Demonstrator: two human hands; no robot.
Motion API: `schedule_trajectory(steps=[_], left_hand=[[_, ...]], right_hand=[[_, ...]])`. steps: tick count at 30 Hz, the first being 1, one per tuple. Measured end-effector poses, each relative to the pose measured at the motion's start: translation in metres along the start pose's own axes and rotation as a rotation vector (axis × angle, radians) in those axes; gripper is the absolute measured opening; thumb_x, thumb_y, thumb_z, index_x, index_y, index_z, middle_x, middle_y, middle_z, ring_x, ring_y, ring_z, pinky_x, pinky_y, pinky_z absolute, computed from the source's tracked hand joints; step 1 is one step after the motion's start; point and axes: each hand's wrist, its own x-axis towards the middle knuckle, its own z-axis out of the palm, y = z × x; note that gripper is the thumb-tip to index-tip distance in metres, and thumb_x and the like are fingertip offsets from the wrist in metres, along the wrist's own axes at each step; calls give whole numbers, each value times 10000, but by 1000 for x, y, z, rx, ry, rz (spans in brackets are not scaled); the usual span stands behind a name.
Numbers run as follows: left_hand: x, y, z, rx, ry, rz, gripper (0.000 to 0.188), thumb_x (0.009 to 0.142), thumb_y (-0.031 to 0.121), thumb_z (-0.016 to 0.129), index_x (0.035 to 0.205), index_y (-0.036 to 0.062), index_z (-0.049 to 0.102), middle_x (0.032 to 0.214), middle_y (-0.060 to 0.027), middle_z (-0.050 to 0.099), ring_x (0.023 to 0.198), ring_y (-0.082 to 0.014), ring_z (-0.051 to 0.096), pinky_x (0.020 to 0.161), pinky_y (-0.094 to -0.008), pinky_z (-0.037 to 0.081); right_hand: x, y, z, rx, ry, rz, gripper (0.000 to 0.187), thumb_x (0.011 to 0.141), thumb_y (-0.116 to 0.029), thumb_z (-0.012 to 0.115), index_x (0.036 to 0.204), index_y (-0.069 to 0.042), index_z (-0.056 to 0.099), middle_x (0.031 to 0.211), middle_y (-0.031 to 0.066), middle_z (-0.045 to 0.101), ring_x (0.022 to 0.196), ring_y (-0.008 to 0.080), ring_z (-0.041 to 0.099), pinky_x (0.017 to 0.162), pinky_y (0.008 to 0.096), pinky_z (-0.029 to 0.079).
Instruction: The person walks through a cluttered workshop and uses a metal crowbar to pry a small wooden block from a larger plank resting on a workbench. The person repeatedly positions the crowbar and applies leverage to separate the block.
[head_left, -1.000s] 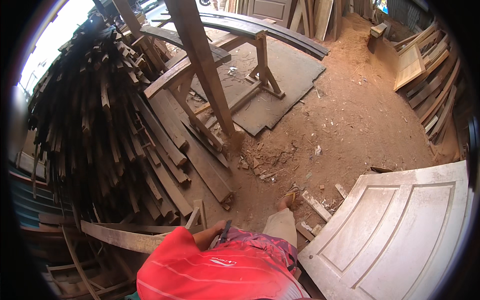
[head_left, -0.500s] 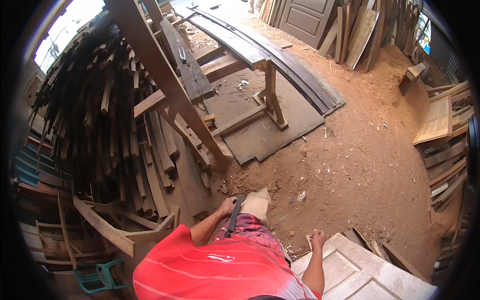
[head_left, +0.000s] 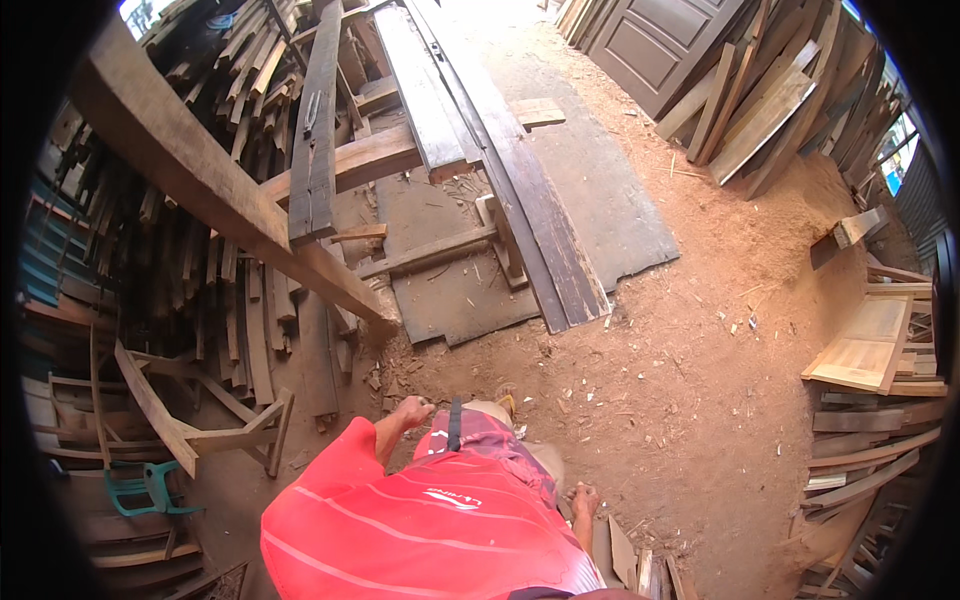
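Wooden beam point(head_left: 230, 195) slanting ahead, plank stack point(head_left: 190, 250) leftward, left hand point(head_left: 412, 412) fisted, right hand point(head_left: 583, 497) loosely curled, both empty.

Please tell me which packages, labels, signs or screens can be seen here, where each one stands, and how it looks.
No packages, signs or screens show. The only mark is a small white printed logo on the red shirt, low in the middle of the picture, too small to make out.
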Motion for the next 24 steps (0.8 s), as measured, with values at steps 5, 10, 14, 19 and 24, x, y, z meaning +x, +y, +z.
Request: schedule_trajectory(steps=[5, 10, 14, 19, 24], left_hand=[[37, 210, -27, -769, -68, -3, 753, 1001, 660, 439, 1323, -10, 559, 1141, -189, 673, 1011, -283, 655, 903, -444, 546], [46, 372, -89, -1214, 62, 177, 896, 966, 747, 402, 1434, -14, 461, 1339, -202, 596, 1173, -283, 607, 988, -487, 512], [59, 420, -89, -1190, 129, 251, 901, 966, 746, 406, 1523, 38, 383, 1485, -162, 494, 1291, -286, 538, 1100, -493, 438], [88, 398, -59, -1071, 449, 112, 853, 988, 705, 419, 1467, 2, 475, 1383, -148, 601, 1230, -266, 588, 1060, -435, 469], [77, 410, -54, -946, 695, 15, 855, 998, 701, 404, 1391, -44, 554, 1323, -167, 631, 1204, -276, 571, 1049, -402, 437]], right_hand=[[23, -25, -27, 100, 7, 153, 211, 966, -220, 632, 997, -12, 627, 802, 95, 668, 680, 190, 671, 547, 320, 544], [116, -105, -64, -37, -126, 173, 208, 975, -221, 628, 999, -14, 622, 801, 88, 658, 684, 185, 669, 541, 312, 538], [234, -199, -121, -33, -74, 13, 209, 987, -222, 615, 1002, -14, 616, 802, 79, 651, 683, 176, 663, 545, 300, 535], [342, -329, -169, -97, -24, -205, 205, 987, -204, 586, 974, -1, 615, 785, 70, 649, 663, 164, 643, 548, 294, 529], [394, -427, -149, -381, -176, -256, 206, 983, -222, 589, 930, -23, 588, 782, 77, 638, 656, 162, 644, 529, 288, 535]])
